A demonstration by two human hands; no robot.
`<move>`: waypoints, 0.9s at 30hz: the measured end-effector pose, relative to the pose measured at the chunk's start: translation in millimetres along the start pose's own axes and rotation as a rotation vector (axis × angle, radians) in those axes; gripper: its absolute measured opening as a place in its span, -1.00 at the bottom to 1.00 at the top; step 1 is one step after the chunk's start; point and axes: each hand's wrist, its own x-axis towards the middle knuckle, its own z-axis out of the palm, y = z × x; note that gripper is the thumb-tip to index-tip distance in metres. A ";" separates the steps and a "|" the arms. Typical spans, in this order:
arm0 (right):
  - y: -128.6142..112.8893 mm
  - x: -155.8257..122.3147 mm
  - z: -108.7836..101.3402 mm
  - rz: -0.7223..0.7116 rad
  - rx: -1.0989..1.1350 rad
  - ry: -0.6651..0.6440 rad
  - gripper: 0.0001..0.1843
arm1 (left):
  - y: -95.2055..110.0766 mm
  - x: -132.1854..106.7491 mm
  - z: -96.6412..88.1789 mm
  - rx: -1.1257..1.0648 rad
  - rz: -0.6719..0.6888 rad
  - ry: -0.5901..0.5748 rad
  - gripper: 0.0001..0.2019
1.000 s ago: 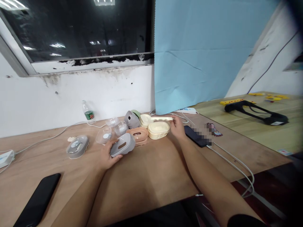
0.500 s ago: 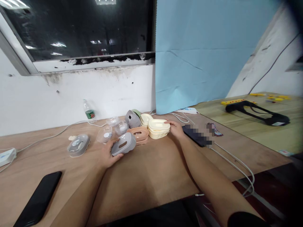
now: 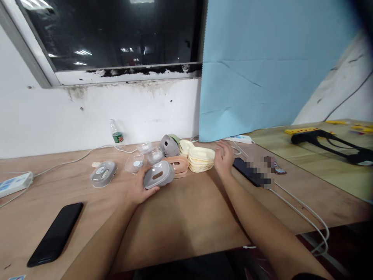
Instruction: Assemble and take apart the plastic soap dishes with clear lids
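Unlike a second ago, when the right hand held a cream tray by its end, that tray now lies on the stack of cream trays; the hand has let go and stands just beside the stack, fingers loosely spread. The left hand grips the same gray tray, thumb near its front edge, in front of the peach trays.

All this sits toward the back edge of a brown wooden table, below a white wall, a dark window and a hanging blue cloth. A phone lies toward the table's left front; a paler table adjoins its right edge. Between the forearms, open wood runs to the front edge.
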 end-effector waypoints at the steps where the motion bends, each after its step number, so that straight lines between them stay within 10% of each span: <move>1: -14.7 -4.8 0.4 -0.082 0.015 -0.035 -0.69 | 2.7 0.7 0.8 0.006 0.004 0.009 -0.24; 11: -98.2 -79.6 31.8 -0.677 0.315 -0.649 -0.45 | 15.4 3.0 5.8 0.099 0.108 0.207 -0.08; 17: -88.8 -66.2 28.1 -0.547 0.250 -0.610 -0.65 | 2.1 6.8 -14.9 0.212 0.141 0.208 -0.16; 22: -74.1 -49.9 21.3 -0.415 0.122 -0.573 -0.62 | -25.5 4.7 -59.2 0.574 -0.278 0.581 -0.55; 27: -65.9 -45.8 23.5 -0.407 -0.003 -0.593 -0.65 | -56.4 -7.9 -87.4 0.713 -0.760 0.603 -0.48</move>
